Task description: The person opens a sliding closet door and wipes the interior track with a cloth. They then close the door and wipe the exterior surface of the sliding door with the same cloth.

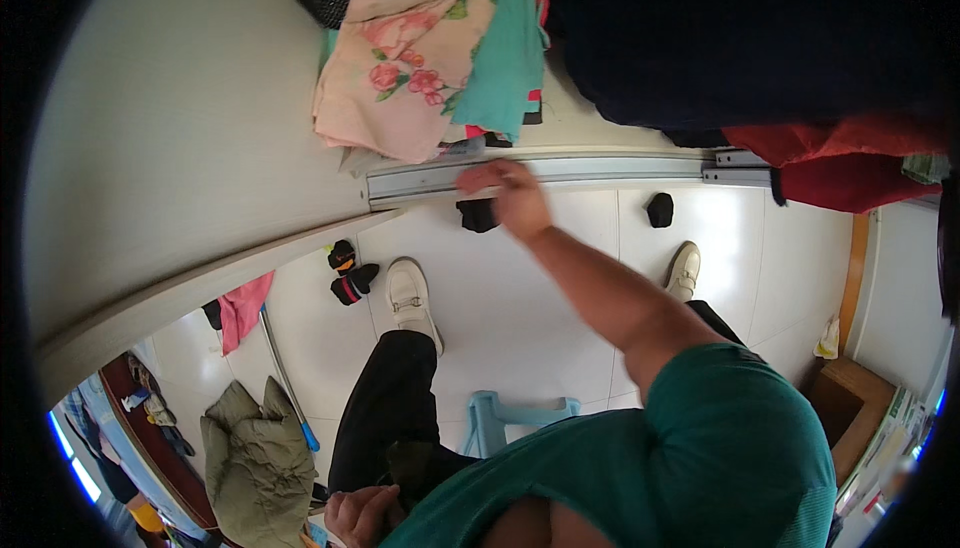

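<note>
My right hand (519, 199) reaches over the aluminium sliding-door track (615, 168) at the wardrobe's front edge. It is blurred by motion; a pinkish-red patch shows at its fingertips, and I cannot tell whether that is a held thing. A small black bundle (475, 216) appears just below the hand, partly hidden by it. Beyond the track, a folded pale-pink floral garment (409, 90) lies on a stack with a turquoise garment (499, 60). Low in the view, my left hand (364, 514) rests by my lap with fingers curled, beside a dark cloth-like thing (411, 465); its grip is unclear.
Dark clothes (735, 37) and a red garment (847, 173) hang over the right side. Black bundles, seemingly rolled socks (352, 284) (660, 210), lie on the tiled floor. A light-blue plastic stool (491, 420) stands under me. Left are a blue-ended pole (289, 375) and an olive quilted garment (259, 465).
</note>
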Demonstrator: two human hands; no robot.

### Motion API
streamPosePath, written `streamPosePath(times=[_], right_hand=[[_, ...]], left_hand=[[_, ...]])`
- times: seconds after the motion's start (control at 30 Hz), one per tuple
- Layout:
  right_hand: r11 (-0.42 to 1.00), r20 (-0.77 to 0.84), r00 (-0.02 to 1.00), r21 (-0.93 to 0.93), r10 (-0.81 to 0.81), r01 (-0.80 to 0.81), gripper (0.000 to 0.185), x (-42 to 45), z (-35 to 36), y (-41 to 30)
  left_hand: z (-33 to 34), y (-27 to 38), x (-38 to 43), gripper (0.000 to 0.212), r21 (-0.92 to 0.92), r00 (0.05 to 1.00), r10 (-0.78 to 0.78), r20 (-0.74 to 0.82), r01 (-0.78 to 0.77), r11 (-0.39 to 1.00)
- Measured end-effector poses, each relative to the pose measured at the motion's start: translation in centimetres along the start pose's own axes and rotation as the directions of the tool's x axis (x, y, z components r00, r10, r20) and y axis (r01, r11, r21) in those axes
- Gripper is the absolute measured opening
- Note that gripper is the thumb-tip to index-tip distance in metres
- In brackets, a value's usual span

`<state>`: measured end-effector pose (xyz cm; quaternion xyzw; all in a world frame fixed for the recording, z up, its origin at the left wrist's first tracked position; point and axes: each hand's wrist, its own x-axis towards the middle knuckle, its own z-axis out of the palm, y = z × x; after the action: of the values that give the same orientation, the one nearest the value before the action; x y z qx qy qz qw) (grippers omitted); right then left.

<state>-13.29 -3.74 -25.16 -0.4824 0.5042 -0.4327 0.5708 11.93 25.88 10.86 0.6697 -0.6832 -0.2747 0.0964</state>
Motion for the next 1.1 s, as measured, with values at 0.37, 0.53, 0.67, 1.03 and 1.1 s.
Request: streamPosePath(times=[0.37, 0.53, 0.67, 1.03, 1.1], right_hand=[[0.493, -0.408, 0.91, -0.809, -0.077, -0.321, 0.048, 1.3, 6.2, 1.4], [0.406, -0.481, 0.876, -0.797, 0.02, -0.447, 0.033, 2.3, 11.4, 1.2], [0.453, -0.304, 0.944, -0.829, 0.126, -0.328, 0.033, 1.9, 15.6, 0.3], [0.667, 0.284, 0.907, -0.615, -0.312, 0.422, 0.023, -1.5, 7.3, -0.5], [0.556, 0.239, 0.906, -0.726, -0.35, 0.406, 0.027, -0.7, 5.4, -0.3]], left_hand=[[-2.0, -2.3, -1.2, 0.038, -0.106, 0.992, -0.063, 0.11, 0.075, 0.992], [-1.1, -3.5, -2.1, 0.034, -0.066, 1.0, -0.024, -0.002, 0.024, 0.998], [-1.1, -3.8, -2.0, 0.032, -0.088, 0.998, -0.004, -0.069, -0.002, 0.996], [-1.6, -3.7, -2.5, 0.035, -0.09, 1.0, 0.013, -0.01, -0.014, 0.996], [-2.2, -3.2, -1.9, 0.034, -0.106, 1.0, -0.005, 0.02, 0.007, 0.994]])
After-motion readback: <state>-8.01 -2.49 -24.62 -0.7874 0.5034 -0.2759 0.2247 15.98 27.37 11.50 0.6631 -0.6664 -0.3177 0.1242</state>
